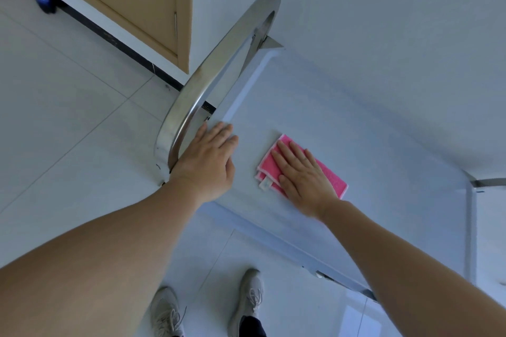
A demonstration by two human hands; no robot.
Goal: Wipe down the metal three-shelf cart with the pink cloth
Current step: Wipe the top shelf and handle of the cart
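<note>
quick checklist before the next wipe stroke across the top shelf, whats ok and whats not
1. Pink cloth flat on the top shelf: ok, folded, tag showing at its near edge.
2. Right hand pressing the cloth: ok, fingers straight on top of it.
3. Left hand steadying the cart: ok, it rests flat at the shelf corner beside the handle.
4. Path ahead of the cloth: ok, no objects visible on the shelf surface.
5. Lower two shelves reachable: cannot tell, hidden under the top shelf.
6. Shelf already wiped: cannot tell, no visible streaks or dirt.
</note>
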